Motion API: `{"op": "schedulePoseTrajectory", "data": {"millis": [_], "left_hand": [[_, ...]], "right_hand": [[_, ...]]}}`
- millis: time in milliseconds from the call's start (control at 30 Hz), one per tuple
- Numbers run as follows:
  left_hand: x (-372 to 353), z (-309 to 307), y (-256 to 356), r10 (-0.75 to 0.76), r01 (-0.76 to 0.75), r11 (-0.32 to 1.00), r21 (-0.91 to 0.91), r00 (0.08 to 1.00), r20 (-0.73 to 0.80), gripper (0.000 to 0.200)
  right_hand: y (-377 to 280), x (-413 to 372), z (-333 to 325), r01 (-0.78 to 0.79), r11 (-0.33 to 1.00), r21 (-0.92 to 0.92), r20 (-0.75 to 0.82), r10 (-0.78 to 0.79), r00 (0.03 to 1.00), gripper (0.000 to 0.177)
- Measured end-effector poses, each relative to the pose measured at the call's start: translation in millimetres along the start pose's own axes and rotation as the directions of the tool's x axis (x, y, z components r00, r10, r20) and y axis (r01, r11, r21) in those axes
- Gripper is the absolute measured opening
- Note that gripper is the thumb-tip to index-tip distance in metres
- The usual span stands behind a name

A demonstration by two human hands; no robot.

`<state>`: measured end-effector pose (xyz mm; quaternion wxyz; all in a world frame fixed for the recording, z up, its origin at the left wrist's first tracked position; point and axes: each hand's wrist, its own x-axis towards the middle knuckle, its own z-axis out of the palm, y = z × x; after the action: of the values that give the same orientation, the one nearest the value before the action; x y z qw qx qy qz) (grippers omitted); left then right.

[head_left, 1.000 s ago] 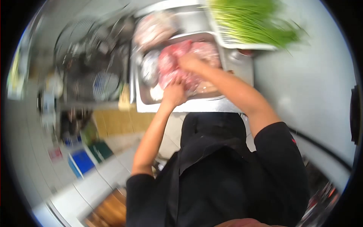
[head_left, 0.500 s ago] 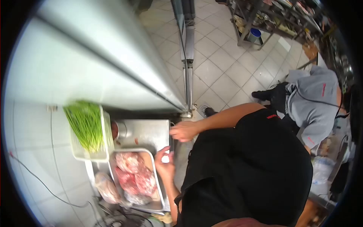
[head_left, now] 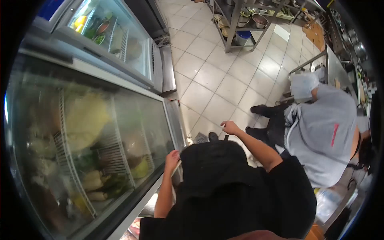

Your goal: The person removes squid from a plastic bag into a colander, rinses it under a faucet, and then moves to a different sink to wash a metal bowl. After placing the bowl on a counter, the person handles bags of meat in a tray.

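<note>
My left hand (head_left: 173, 161) is at the outer edge of a glass-fronted fridge door (head_left: 94, 140), fingers bent inward. What lies within its fingers is hidden; a pale strip shows just below the hand. Through the misted glass, wire shelves hold a large pale yellow bundle (head_left: 86, 116) and long pale vegetables (head_left: 94, 182). My right hand (head_left: 230, 127) is raised over the tiled floor, away from the fridge, its fingers curled with nothing visible in them.
A second lit fridge (head_left: 114, 38) stands beyond the first. A co-worker in a grey top (head_left: 324, 132) stands close on the right. A steel shelf rack (head_left: 234, 24) with bowls and a blue-lidded bucket (head_left: 243, 38) is ahead on the tiled floor (head_left: 208, 76).
The view has swung from the steel surface with meat and green stalks to the glass fridges. My right hand has moved away from that surface; my left is now beside the door edge.
</note>
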<state>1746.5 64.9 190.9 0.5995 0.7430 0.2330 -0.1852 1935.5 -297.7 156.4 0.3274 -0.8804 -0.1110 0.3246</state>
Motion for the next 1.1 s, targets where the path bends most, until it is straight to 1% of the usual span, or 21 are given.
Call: {"op": "schedulePoseTrajectory", "data": {"millis": [100, 133, 267, 300, 333, 400, 467, 533, 567, 600, 633, 667, 800, 867, 900, 933, 967, 1000, 1033, 1067, 1100], "left_hand": [[24, -19, -46, -0.086, 0.106, 0.935, 0.337, 0.994, -0.073, 0.023], [31, -23, -59, -0.196, 0.207, 0.919, 0.336, 0.978, -0.066, 0.023], [81, -30, -87, -0.527, 0.481, 0.821, 0.306, 0.845, 0.086, 0.023], [107, -34, -82, -0.555, 0.492, 0.807, 0.328, 0.820, 0.137, 0.023], [143, -36, -70, -0.567, 0.482, 0.801, 0.355, 0.801, 0.191, 0.023], [213, -43, -33, -0.583, 0.452, 0.789, 0.415, 0.765, 0.275, 0.023], [309, -48, 22, -0.584, 0.436, 0.794, 0.423, 0.740, 0.334, 0.023], [419, -54, 88, -0.573, 0.519, 0.818, 0.249, 0.691, 0.441, 0.023], [495, -67, 96, -0.324, 0.728, 0.628, -0.276, 0.567, 0.758, 0.021], [532, -62, 182, -0.392, 0.536, 0.841, -0.071, 0.694, 0.604, 0.018], [543, -41, 264, -0.174, 0.137, 0.983, 0.119, 0.905, 0.388, 0.019], [592, -32, 301, -0.169, 0.119, 0.979, 0.168, 0.932, 0.320, 0.021], [721, 41, 424, -0.037, -0.046, 0.952, 0.304, 0.965, 0.261, 0.027], [739, 89, 470, -0.078, -0.019, 0.971, 0.238, 0.918, 0.389, 0.031], [732, 122, 483, -0.030, -0.101, 0.959, 0.265, 0.892, 0.451, 0.035], [723, 162, 494, -0.083, -0.082, 0.947, 0.311, 0.871, 0.484, 0.036], [712, 197, 504, -0.138, -0.060, 0.932, 0.358, 0.854, 0.502, 0.038], [722, 239, 505, -0.211, -0.127, 0.899, 0.418, 0.713, 0.669, 0.036], [705, 290, 521, -0.162, -0.339, 0.810, 0.479, 0.656, 0.737, 0.036], [687, 338, 543, -0.082, -0.633, 0.594, 0.496, 0.566, 0.820, 0.036], [687, 381, 559, -0.053, -0.709, 0.489, 0.508, 0.558, 0.828, 0.036]], "right_hand": [[27, 36, -32, -0.091, 0.954, 0.284, -0.038, 0.106, 0.994, 0.029], [31, 43, -42, -0.167, 0.901, 0.401, -0.022, 0.191, 0.981, 0.029], [95, 75, -62, -0.352, 0.830, 0.434, -0.019, 0.399, 0.917, 0.022], [119, 79, -66, -0.244, 0.968, 0.065, 0.065, 0.240, 0.969, 0.020], [144, 86, -78, -0.076, 0.952, -0.297, 0.189, 0.136, 0.973, 0.019], [158, 61, -91, -0.125, 0.937, -0.326, -0.082, 0.104, 0.991, 0.017], [122, 66, -136, -0.381, 0.829, -0.409, -0.150, 0.351, 0.924, 0.018], [125, 77, -152, -0.499, 0.731, -0.465, -0.416, 0.317, 0.852, 0.019], [111, 84, -180, -0.542, 0.744, -0.391, -0.299, 0.454, 0.839, 0.021], [111, 95, -187, -0.606, 0.754, -0.253, -0.424, 0.476, 0.770, 0.020], [100, 105, -202, -0.553, 0.828, 0.097, -0.536, 0.511, 0.672, 0.021], [84, 117, -229, -0.391, 0.824, 0.409, -0.615, 0.566, 0.549, 0.024], [145, 205, -279, -0.189, 0.634, 0.750, -0.477, 0.716, 0.509, 0.036], [166, 234, -326, -0.158, 0.532, 0.832, -0.407, 0.779, 0.478, 0.030], [177, 253, -340, -0.104, 0.435, 0.894, -0.358, 0.835, 0.417, 0.024], [204, 273, -354, -0.319, 0.461, 0.828, -0.292, 0.840, 0.457, 0.020], [251, 303, -341, -0.487, 0.725, 0.486, -0.372, 0.676, 0.635, 0.020], [296, 329, -347, -0.518, 0.855, 0.030, -0.363, 0.492, 0.792, 0.020], [286, 324, -397, -0.517, 0.835, 0.187, -0.357, 0.548, 0.756, 0.020], [276, 312, -448, -0.506, 0.790, 0.346, -0.324, 0.606, 0.726, 0.023], [293, 321, -471, -0.490, 0.797, 0.354, -0.417, 0.603, 0.680, 0.022]]}}
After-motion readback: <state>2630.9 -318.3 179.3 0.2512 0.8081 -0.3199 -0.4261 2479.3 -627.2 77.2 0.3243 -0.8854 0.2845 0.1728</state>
